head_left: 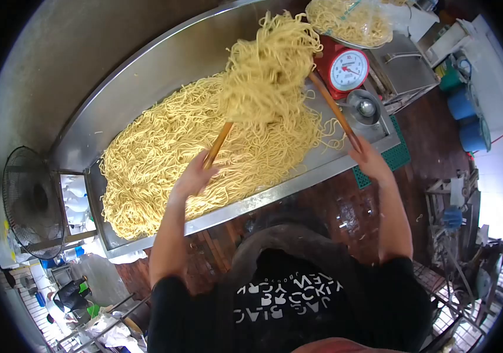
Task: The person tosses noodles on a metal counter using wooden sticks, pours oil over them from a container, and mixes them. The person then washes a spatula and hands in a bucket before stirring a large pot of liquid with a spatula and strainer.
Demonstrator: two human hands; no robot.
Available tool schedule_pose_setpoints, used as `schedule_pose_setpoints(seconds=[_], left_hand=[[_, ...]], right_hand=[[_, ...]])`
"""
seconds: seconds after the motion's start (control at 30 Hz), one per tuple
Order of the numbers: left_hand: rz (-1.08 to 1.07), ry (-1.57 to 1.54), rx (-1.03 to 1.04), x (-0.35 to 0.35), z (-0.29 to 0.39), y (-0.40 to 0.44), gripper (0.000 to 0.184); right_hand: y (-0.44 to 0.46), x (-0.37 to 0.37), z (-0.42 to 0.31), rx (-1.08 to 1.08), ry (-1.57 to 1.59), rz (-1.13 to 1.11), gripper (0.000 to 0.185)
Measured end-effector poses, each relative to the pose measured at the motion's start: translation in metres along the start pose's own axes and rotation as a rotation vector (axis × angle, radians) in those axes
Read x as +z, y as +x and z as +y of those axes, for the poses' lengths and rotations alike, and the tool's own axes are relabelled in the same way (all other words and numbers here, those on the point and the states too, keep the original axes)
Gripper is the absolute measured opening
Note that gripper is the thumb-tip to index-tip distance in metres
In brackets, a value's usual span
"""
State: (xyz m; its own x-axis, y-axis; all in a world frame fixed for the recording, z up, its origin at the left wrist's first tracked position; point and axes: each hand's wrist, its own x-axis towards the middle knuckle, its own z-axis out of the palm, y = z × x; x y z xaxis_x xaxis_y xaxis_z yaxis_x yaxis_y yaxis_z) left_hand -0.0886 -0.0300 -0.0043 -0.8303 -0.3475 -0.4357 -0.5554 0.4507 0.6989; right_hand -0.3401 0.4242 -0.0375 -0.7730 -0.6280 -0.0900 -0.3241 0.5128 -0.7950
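Observation:
My left hand (194, 176) is closed round one wooden stick (220, 143), and my right hand (371, 160) grips another wooden stick (333, 106). Between the sticks' far ends a big tangled clump of yellow noodles (272, 70) is lifted, somewhat blurred. Under and beside it, a wide layer of noodles (163, 153) covers much of a long metal tray (251, 204). Loose strands hang or lie near the right stick. The sticks' far tips are partly hidden by the clump.
A red scale (347, 70) with a round dial and a metal bowl (362, 107) stand at the tray's right end. Behind them is a bag of noodles (351, 22). A fan (34, 202) stands at the left; blue buckets (473, 134) are on the right.

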Motion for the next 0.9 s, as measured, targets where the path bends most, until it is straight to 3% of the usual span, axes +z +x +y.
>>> schedule_pose_setpoints(seconds=[0.03, 0.1, 0.13, 0.17, 0.23, 0.27, 0.33, 0.37, 0.4, 0.43, 0.5, 0.57, 0.67, 0.7, 0.73, 0.8, 0.87, 0.9], left_hand=[[-0.122, -0.028, -0.205, -0.024, 0.0, -0.04, 0.066], [-0.124, 0.316, -0.218, -0.051, -0.041, -0.11, 0.063], [-0.149, 0.278, -0.305, -0.061, -0.047, -0.145, 0.062], [-0.178, 0.239, -0.395, -0.067, -0.047, -0.17, 0.062], [-0.173, 0.228, -0.388, -0.047, -0.045, -0.177, 0.061], [-0.162, 0.222, -0.383, -0.032, -0.041, -0.177, 0.061], [-0.123, 0.267, -0.192, 0.028, -0.072, -0.125, 0.057], [-0.051, 0.173, -0.095, 0.057, -0.067, -0.094, 0.056], [-0.039, -0.032, -0.144, 0.076, -0.035, -0.064, 0.055], [0.027, -0.028, 0.147, 0.109, -0.067, -0.019, 0.052], [-0.13, -0.264, -0.058, 0.097, 0.013, 0.001, 0.05], [-0.086, -0.536, -0.025, 0.082, 0.025, -0.008, 0.05], [-0.131, -0.48, -0.104, 0.083, -0.012, -0.027, 0.051], [-0.117, -0.447, -0.139, 0.096, -0.034, -0.025, 0.052], [0.004, -0.283, -0.029, 0.125, -0.066, -0.02, 0.054], [0.197, 0.043, 0.147, 0.182, -0.106, 0.01, 0.06], [0.045, -0.241, 0.029, 0.148, -0.016, 0.015, 0.051], [-0.013, -0.364, -0.011, 0.119, 0.039, 0.01, 0.046]], right_hand=[[-0.022, -0.019, -0.006, 0.055, -0.067, -0.054, 0.046], [-0.078, -0.06, -0.036, 0.215, -0.177, -0.185, 0.042], [-0.095, -0.077, -0.047, 0.331, -0.21, -0.31, 0.044], [-0.103, -0.075, -0.046, 0.355, -0.154, -0.335, 0.044], [-0.114, -0.063, -0.04, 0.402, -0.042, -0.387, 0.045], [-0.111, -0.028, -0.004, 0.446, 0.289, -0.338, 0.045], [-0.066, 0.037, -0.011, 0.452, 0.198, -0.334, 0.044], [-0.047, 0.085, 0.025, 0.154, 0.084, -0.254, 0.042], [-0.025, 0.112, 0.006, 0.325, 0.367, -0.324, 0.037], [-0.002, 0.135, -0.011, 0.299, 0.41, -0.27, 0.036], [0.007, 0.143, -0.038, 0.26, 0.458, -0.206, 0.033], [0.001, 0.119, -0.068, 0.236, 0.462, -0.208, 0.03], [-0.028, 0.124, -0.053, -0.026, 0.151, 0.019, 0.027], [-0.035, 0.148, -0.029, -0.066, 0.186, 0.066, 0.027], [-0.046, 0.192, 0.012, -0.103, 0.222, 0.106, 0.026], [-0.046, 0.212, 0.015, 0.017, 0.28, 0.031, 0.026], [-0.036, 0.189, -0.054, 0.348, 0.32, -0.198, 0.027], [-0.028, 0.171, -0.081, 0.305, 0.434, -0.146, 0.028]])
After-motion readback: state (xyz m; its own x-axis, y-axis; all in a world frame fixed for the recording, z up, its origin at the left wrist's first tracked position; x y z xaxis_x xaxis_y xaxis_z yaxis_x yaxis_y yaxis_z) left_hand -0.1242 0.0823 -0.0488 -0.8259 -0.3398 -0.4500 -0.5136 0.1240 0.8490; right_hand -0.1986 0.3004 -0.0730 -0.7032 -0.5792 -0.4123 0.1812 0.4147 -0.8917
